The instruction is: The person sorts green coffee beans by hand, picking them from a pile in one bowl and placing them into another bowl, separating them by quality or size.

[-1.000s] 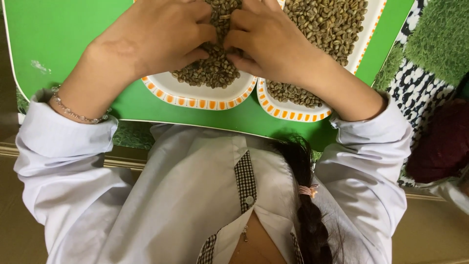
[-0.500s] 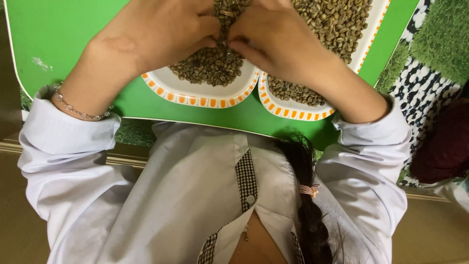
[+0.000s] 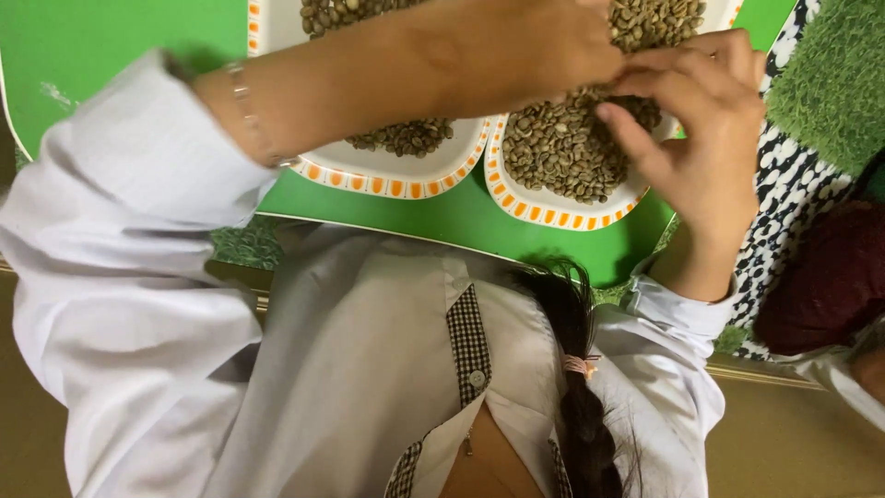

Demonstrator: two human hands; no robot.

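Two white plates with orange-dashed rims sit side by side on a green tray (image 3: pixel 120 46). Both hold greenish coffee beans. My left hand (image 3: pixel 525 41) reaches across the left plate (image 3: pixel 387 180) and hovers curled over the beans (image 3: pixel 562 152) of the right plate (image 3: pixel 553 207); its fingers look closed on a few beans. My right hand (image 3: pixel 705 120) rests at the right plate's far side, fingers apart and bent, tips touching the bean pile and almost meeting the left hand's fingertips. My left forearm hides most of the left plate's beans (image 3: pixel 406 136).
A shaggy green mat (image 3: pixel 830 74) and a black-and-white patterned cloth (image 3: pixel 784 184) lie right of the tray. A dark red rounded thing (image 3: pixel 830 277) sits at the right edge. My white shirt and braid fill the lower frame.
Both hands left the left plate's beans and moved right. The left arm now crosses over the left plate; the right hand swung out to the right plate's far side.
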